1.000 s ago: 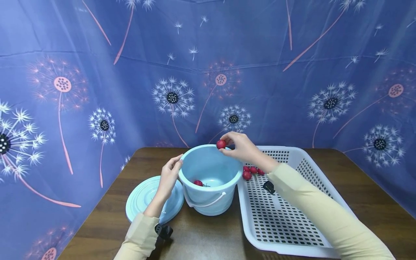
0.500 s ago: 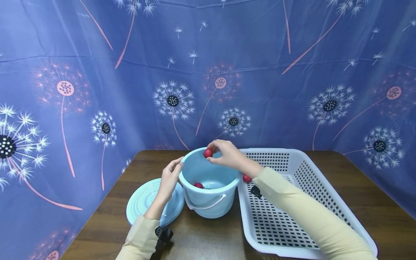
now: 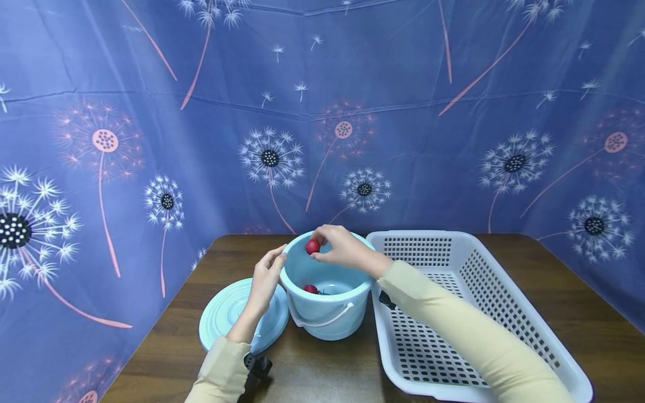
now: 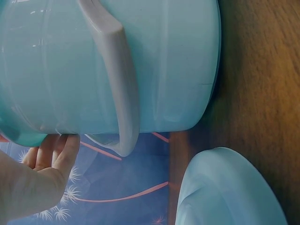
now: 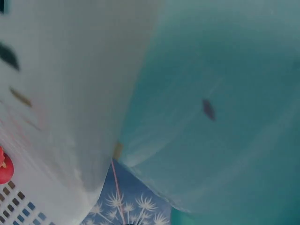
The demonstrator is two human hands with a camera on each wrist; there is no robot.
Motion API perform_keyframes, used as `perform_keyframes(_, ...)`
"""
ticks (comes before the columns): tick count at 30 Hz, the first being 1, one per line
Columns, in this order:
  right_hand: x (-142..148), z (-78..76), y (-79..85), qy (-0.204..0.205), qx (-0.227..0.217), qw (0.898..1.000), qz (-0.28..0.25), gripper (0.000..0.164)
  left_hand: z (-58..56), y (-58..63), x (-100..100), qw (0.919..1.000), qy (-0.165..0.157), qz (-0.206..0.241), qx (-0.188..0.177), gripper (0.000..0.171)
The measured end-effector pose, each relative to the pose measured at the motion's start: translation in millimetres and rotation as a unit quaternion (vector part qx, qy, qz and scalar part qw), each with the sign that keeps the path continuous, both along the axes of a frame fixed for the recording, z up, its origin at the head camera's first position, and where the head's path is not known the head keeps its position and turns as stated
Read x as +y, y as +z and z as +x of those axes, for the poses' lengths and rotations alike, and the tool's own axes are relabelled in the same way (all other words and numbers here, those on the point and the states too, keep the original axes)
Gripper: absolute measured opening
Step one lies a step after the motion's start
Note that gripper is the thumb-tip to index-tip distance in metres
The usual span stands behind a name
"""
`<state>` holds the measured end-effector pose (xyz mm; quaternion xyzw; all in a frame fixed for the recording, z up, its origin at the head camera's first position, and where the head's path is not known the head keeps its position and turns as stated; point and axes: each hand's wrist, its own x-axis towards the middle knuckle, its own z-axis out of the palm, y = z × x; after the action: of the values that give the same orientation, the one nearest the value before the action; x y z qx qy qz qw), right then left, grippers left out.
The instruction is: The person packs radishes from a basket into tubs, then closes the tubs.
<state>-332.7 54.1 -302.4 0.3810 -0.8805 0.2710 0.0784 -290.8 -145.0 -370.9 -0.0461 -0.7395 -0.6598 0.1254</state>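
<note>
A light blue bucket [image 3: 327, 319] with a pale swing handle [image 3: 325, 322] stands upright mid-table. My left hand [image 3: 264, 277] grips its rim at the left side; in the left wrist view the left fingers [image 4: 58, 150] meet the bucket near its rim. Over the bucket's opening, my right hand [image 3: 342, 249] pinches a small round red fruit or vegetable [image 3: 312, 247] between thumb and fingers. A similar red piece [image 3: 310, 289] with a thin stringy stem or root lies inside the bucket. My right hand is outside the right wrist view.
A light blue lid [image 3: 221, 313] lies on the wooden table [image 3: 312, 375] left of the bucket. To the right, against the bucket, stands a white perforated basket [image 3: 428, 358]. Part of a red piece [image 5: 4, 169] shows there in the right wrist view. A patterned blue cloth hangs behind.
My right hand has moved left and down with the red piece, from above the rim's back right into the bucket's opening. The left hand has kept its hold.
</note>
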Motion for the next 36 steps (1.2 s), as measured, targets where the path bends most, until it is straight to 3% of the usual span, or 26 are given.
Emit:
perform_keyframes(11, -4, -0.9, -2.0, -0.009, -0.004, 0.999, 0.032, 0.03, 0.2, 0.4, 0, 1.0, 0.0, -0.001, 0.001, 0.036)
perform_keyframes(19, -6, -1.9, -11.3, 0.009, 0.026, 0.998, 0.061, 0.027, -1.1, -2.1, -1, 1.0, 0.0, -0.003, -0.003, 0.037)
perform_keyframes(36, -9, -3.8, -16.2, 0.031, -0.004, 0.993, 0.112, 0.023, -5.2, -1.0, -1, 1.0, -0.003, 0.001, -0.004, 0.038)
